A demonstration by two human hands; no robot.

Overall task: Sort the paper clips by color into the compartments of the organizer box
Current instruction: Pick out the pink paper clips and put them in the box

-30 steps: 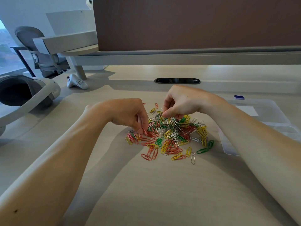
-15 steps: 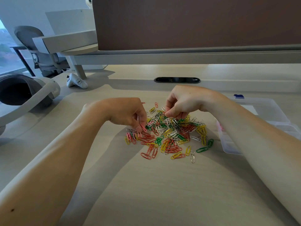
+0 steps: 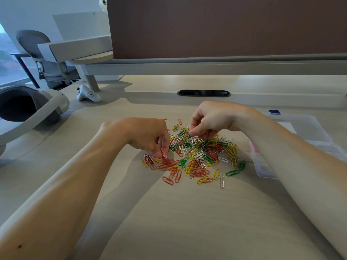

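Note:
A heap of paper clips (image 3: 197, 158) in red, yellow, green, pink and white lies spread on the desk in front of me. My left hand (image 3: 148, 136) hovers over the heap's left edge, fingertips pinching a pink paper clip (image 3: 163, 153). My right hand (image 3: 210, 120) is over the far side of the heap, fingers curled, thumb and forefinger pinched together just above the clips; what they pinch is too small to tell. The clear plastic organizer box (image 3: 262, 167) sits at the right, mostly hidden by my right forearm, with something pink in one near compartment.
The box's open lid (image 3: 304, 126) with a blue latch (image 3: 274, 112) lies behind it. A VR headset (image 3: 28, 109) and a white controller (image 3: 89, 94) rest at the left. A cable slot (image 3: 203, 93) and a desk divider stand at the back.
My left hand has shifted slightly left and down to the heap's edge with a pink clip in its fingertips. My right hand stayed over the far side, barely moving.

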